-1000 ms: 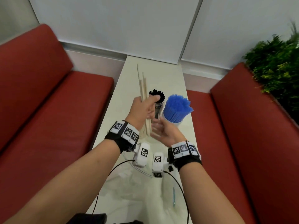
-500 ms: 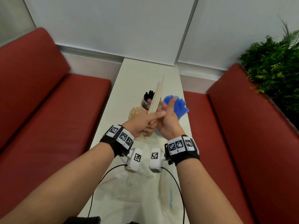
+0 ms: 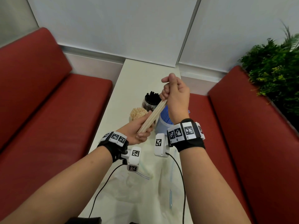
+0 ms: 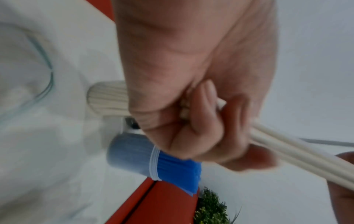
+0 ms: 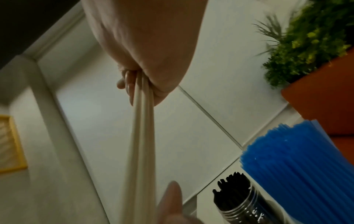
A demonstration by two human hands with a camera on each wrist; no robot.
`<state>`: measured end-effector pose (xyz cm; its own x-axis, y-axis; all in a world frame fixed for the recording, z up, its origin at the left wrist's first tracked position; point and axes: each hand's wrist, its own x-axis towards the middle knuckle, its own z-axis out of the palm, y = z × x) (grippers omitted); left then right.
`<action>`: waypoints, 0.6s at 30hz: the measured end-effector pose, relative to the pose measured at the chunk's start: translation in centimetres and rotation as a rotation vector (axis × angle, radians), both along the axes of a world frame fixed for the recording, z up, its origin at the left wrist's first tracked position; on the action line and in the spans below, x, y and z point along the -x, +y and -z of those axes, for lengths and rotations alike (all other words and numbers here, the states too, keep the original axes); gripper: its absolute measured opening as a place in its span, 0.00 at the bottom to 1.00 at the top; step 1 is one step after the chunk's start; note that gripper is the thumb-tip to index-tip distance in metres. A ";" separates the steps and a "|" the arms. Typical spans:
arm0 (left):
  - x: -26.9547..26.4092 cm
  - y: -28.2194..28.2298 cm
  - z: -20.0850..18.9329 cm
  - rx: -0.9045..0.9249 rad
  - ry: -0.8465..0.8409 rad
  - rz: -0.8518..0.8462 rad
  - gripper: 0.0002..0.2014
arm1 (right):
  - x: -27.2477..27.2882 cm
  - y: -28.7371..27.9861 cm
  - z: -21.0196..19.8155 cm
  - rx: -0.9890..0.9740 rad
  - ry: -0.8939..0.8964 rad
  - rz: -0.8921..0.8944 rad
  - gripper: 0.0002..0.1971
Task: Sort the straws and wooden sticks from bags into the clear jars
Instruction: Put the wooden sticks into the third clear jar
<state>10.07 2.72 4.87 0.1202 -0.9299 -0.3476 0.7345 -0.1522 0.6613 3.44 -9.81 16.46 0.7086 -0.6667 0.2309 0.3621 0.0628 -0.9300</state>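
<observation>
A small bundle of long wooden sticks (image 3: 152, 115) slants up to the right above the jars. My left hand (image 3: 142, 130) grips its lower end, and in the left wrist view the fingers (image 4: 208, 121) curl round the sticks (image 4: 298, 153). My right hand (image 3: 168, 94) grips the upper end, as the right wrist view shows with the sticks (image 5: 142, 133) running down from the fist. Under the hands stand three clear jars: one of wooden sticks (image 3: 137, 113), one of black straws (image 3: 150, 101), and one of blue straws (image 3: 162, 122) partly hidden by my right wrist.
Crumpled clear plastic bags (image 3: 142, 183) lie on the narrow white table (image 3: 134, 75) near me, with one loose blue straw (image 3: 170, 199) on them. Red bench cushions (image 3: 48, 110) flank the table, and a green plant (image 3: 275, 70) stands at the right.
The right hand has closed on the sticks and risen to their upper end. The bundle, upright in the left hand before, now tilts to the right between both hands.
</observation>
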 end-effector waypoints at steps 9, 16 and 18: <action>0.6 -0.3 1.6 -0.147 0.173 -0.158 0.17 | -0.9 2.4 4.4 0.090 0.129 -0.003 0.02; -0.6 0.4 3.0 -0.321 -0.102 -0.030 0.12 | 0.8 1.7 8.5 -0.177 0.368 -0.234 0.14; -1.2 1.3 4.4 -0.390 -0.154 -0.019 0.11 | 1.5 0.6 8.7 -0.008 0.511 -0.309 0.13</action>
<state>11.22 4.07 0.48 0.2146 -0.7293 -0.6497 0.6364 -0.4002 0.6594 1.98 -9.22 7.79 0.8902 -0.4120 -0.1943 -0.1671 0.1015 -0.9807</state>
